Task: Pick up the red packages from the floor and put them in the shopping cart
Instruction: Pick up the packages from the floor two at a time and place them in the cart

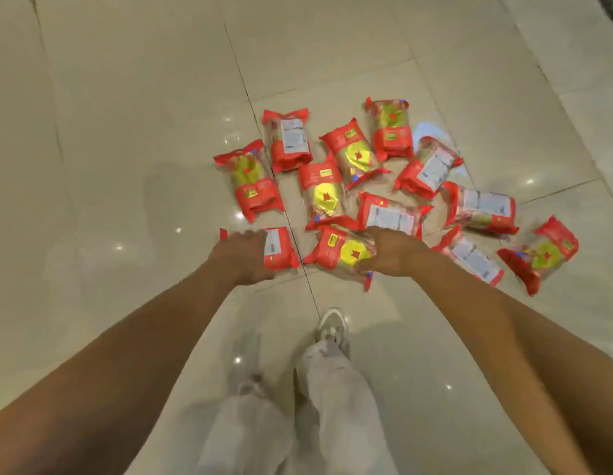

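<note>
Red plastic packages (323,195) lie scattered on the glossy beige tiled floor (126,132), and of the two nearest, the left hand (245,257) grasps the white-label package (279,248) while the right hand (389,253) grasps the yellow-label package (342,252), just ahead of the person's grey-trousered legs (325,389).

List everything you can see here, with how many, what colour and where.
red packages: twelve, red with yellow or white labels, scattered on the floor ahead
floor: one, glossy beige tiles, all round
trousers: one pair, light grey, bottom centre
shoes: two, pale grey, below the packages; the left one blurred
left hand: one, grips the nearest-left package
right hand: one, grips the nearest-centre package
</note>
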Demonstrator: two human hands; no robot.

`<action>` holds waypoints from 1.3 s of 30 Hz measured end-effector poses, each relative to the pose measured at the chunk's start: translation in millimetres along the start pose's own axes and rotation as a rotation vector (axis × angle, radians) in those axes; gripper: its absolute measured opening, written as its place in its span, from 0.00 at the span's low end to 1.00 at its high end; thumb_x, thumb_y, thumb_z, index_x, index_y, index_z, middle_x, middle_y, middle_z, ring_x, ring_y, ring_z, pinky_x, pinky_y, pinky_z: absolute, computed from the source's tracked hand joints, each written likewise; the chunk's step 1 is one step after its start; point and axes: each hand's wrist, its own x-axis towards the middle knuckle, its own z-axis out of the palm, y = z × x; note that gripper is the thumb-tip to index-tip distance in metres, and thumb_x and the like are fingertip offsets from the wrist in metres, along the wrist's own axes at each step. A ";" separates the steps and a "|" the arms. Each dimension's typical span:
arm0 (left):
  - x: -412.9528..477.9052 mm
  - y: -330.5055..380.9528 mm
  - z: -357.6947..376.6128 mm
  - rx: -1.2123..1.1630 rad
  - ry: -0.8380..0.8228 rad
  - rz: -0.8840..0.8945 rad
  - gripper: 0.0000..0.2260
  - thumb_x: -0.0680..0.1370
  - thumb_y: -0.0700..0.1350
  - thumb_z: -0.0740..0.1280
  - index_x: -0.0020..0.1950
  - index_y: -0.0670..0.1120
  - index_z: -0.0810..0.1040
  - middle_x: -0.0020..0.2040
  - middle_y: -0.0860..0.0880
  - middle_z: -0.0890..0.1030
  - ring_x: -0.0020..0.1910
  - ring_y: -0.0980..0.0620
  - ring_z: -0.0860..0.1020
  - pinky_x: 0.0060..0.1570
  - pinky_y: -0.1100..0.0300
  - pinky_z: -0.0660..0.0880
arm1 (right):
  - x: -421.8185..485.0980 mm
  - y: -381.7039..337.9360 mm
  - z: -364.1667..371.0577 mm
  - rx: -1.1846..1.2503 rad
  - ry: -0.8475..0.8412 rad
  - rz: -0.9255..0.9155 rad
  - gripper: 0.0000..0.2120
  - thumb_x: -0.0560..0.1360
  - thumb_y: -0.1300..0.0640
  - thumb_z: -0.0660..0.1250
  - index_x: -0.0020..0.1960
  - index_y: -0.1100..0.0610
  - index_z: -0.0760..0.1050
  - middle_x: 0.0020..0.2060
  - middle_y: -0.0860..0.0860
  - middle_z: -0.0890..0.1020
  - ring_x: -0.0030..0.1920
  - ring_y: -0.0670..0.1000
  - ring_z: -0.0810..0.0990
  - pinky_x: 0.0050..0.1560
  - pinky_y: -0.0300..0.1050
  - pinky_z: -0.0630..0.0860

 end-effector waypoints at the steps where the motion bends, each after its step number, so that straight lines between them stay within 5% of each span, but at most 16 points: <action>1: 31.9 -1.9 10.3 -0.005 0.001 0.000 0.38 0.73 0.61 0.73 0.78 0.47 0.66 0.71 0.43 0.75 0.68 0.39 0.75 0.65 0.45 0.75 | 30.0 5.7 5.8 0.014 -0.016 0.001 0.41 0.75 0.39 0.73 0.81 0.53 0.62 0.71 0.57 0.77 0.70 0.60 0.76 0.68 0.52 0.75; 8: 246.5 -42.1 121.2 -0.017 -0.053 -0.096 0.33 0.76 0.49 0.72 0.77 0.44 0.65 0.70 0.42 0.73 0.68 0.40 0.73 0.60 0.46 0.73 | 248.3 64.9 97.0 -0.057 -0.084 0.082 0.41 0.75 0.39 0.72 0.82 0.53 0.62 0.75 0.55 0.74 0.73 0.59 0.74 0.70 0.54 0.73; 12: 354.5 -83.6 172.2 0.055 -0.103 -0.089 0.41 0.72 0.53 0.79 0.79 0.44 0.63 0.75 0.42 0.70 0.73 0.39 0.71 0.70 0.45 0.71 | 357.7 103.7 146.9 -0.093 -0.118 0.070 0.43 0.71 0.40 0.77 0.79 0.51 0.64 0.71 0.55 0.77 0.69 0.60 0.77 0.68 0.52 0.75; 15: 405.3 -108.5 196.7 0.026 -0.187 -0.061 0.41 0.68 0.53 0.82 0.76 0.47 0.68 0.68 0.43 0.76 0.67 0.41 0.75 0.66 0.46 0.74 | 414.1 121.2 174.6 -0.114 -0.160 0.070 0.47 0.62 0.41 0.82 0.75 0.53 0.67 0.67 0.55 0.78 0.66 0.59 0.79 0.65 0.49 0.76; 20: 432.2 -119.9 205.3 -0.068 -0.301 -0.075 0.35 0.61 0.52 0.85 0.64 0.51 0.74 0.62 0.49 0.80 0.61 0.45 0.78 0.63 0.50 0.75 | 460.0 149.6 204.7 -0.097 -0.171 -0.018 0.40 0.60 0.29 0.69 0.66 0.49 0.76 0.59 0.50 0.83 0.59 0.55 0.83 0.62 0.50 0.79; 23: 418.2 -117.7 205.6 -0.080 -0.308 -0.065 0.31 0.61 0.56 0.84 0.57 0.53 0.73 0.56 0.51 0.78 0.56 0.47 0.79 0.57 0.52 0.76 | 449.3 141.0 205.4 -0.018 -0.197 0.049 0.34 0.69 0.34 0.68 0.67 0.56 0.75 0.63 0.57 0.83 0.62 0.59 0.81 0.62 0.49 0.77; 26: 375.8 -121.2 204.0 -0.205 -0.239 -0.115 0.33 0.61 0.59 0.83 0.60 0.50 0.75 0.53 0.50 0.76 0.55 0.46 0.79 0.57 0.50 0.77 | 416.7 131.8 200.4 0.095 -0.159 0.072 0.47 0.59 0.26 0.68 0.67 0.57 0.71 0.60 0.59 0.81 0.61 0.60 0.80 0.61 0.51 0.76; 28: 335.5 -127.2 191.6 -0.433 -0.160 -0.185 0.34 0.58 0.61 0.82 0.59 0.50 0.78 0.53 0.51 0.81 0.54 0.47 0.82 0.57 0.49 0.79 | 372.9 110.7 169.7 0.241 -0.062 0.091 0.50 0.54 0.31 0.74 0.69 0.54 0.69 0.59 0.54 0.80 0.59 0.57 0.80 0.61 0.52 0.77; 32: 228.1 -124.0 114.4 -1.041 0.065 -0.283 0.23 0.65 0.50 0.84 0.59 0.51 0.85 0.53 0.52 0.89 0.52 0.52 0.86 0.60 0.52 0.80 | 291.8 67.9 68.1 0.543 0.075 0.165 0.38 0.66 0.53 0.84 0.69 0.53 0.68 0.53 0.50 0.81 0.56 0.55 0.81 0.52 0.47 0.73; 35: 129.8 -116.2 28.2 -1.261 0.153 -0.285 0.12 0.74 0.43 0.79 0.53 0.54 0.84 0.46 0.58 0.89 0.44 0.61 0.87 0.49 0.61 0.80 | 230.5 27.7 -23.6 0.608 0.135 0.096 0.35 0.60 0.50 0.87 0.63 0.55 0.77 0.47 0.50 0.88 0.50 0.54 0.87 0.53 0.51 0.82; 39: -14.5 -114.4 -74.8 -1.394 0.267 -0.283 0.12 0.75 0.43 0.78 0.55 0.54 0.83 0.45 0.59 0.89 0.42 0.63 0.87 0.39 0.70 0.79 | 117.1 -52.2 -134.1 0.713 0.137 -0.021 0.30 0.66 0.54 0.83 0.65 0.55 0.79 0.53 0.54 0.88 0.53 0.56 0.88 0.58 0.53 0.82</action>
